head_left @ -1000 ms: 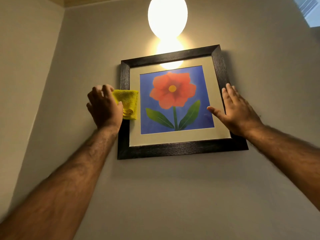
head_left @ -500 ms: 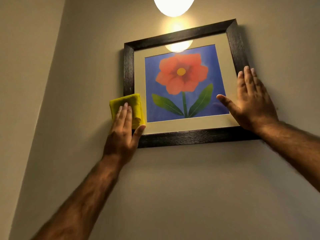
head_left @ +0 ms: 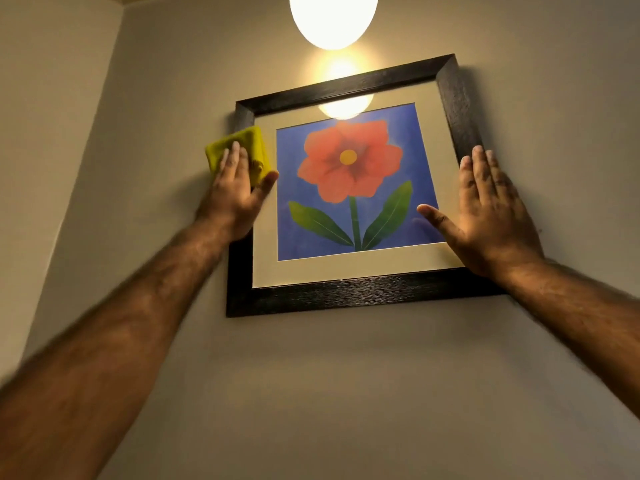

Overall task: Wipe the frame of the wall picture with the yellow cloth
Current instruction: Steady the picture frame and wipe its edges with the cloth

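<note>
A wall picture of a red flower on blue hangs in a dark wooden frame [head_left: 346, 295], slightly tilted. My left hand [head_left: 233, 192] presses a folded yellow cloth [head_left: 254, 143] flat against the upper part of the frame's left side, the thumb reaching onto the beige mat. The hand and the cloth hide that stretch of the frame. My right hand [head_left: 485, 216] lies flat with spread fingers on the frame's right side, its thumb over the glass near the lower right corner of the print. It holds nothing.
A glowing round lamp [head_left: 333, 19] hangs just above the picture and reflects in the glass. A side wall [head_left: 41, 133] meets the picture wall at the left. Bare wall [head_left: 346, 393] stretches below the frame.
My left hand has slid the cloth up the frame's left side, from near the lower corner to the upper part. My right hand has stayed on the right side.
</note>
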`<action>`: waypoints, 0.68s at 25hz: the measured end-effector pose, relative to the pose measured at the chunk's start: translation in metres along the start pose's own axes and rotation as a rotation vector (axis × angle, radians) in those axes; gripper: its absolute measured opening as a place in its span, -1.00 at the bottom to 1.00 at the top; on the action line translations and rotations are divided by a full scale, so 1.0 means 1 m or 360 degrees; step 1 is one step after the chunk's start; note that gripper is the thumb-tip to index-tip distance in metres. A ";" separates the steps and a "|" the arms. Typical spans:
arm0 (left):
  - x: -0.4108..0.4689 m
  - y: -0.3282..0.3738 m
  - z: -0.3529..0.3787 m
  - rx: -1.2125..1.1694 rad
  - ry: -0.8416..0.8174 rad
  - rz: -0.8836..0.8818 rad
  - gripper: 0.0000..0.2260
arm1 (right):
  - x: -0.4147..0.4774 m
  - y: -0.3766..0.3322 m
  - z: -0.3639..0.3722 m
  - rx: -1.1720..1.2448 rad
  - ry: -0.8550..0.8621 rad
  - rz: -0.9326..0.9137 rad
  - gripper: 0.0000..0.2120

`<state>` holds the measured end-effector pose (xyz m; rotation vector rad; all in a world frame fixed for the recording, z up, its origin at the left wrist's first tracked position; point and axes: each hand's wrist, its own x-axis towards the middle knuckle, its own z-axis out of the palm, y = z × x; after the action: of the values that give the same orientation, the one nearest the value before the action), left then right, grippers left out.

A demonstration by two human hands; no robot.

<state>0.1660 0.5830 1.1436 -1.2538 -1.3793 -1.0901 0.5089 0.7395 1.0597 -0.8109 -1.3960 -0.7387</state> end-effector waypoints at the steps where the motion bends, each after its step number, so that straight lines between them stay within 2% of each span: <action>1: 0.020 0.000 -0.004 0.0016 -0.0022 -0.0010 -0.16 | 0.000 0.000 0.001 -0.0005 0.0005 0.0000 0.03; 4: 0.045 0.000 -0.006 0.0063 -0.0016 -0.0002 -0.17 | 0.001 0.001 0.000 -0.0022 0.0006 -0.0003 0.03; 7: 0.016 -0.004 -0.001 0.0042 0.0039 0.0043 -0.13 | 0.001 0.001 0.001 -0.0029 0.0004 -0.0020 0.02; 12: -0.109 -0.011 0.018 -0.0024 0.0050 0.0187 -0.12 | 0.001 0.002 0.002 -0.0020 0.0008 -0.0018 0.00; 17: -0.220 -0.018 0.028 0.0001 -0.0119 0.0175 -0.21 | 0.000 0.000 0.001 0.0003 0.0015 -0.0018 0.00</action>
<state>0.1531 0.5743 0.9217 -1.3654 -1.3494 -0.9759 0.5085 0.7405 1.0597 -0.7977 -1.3937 -0.7492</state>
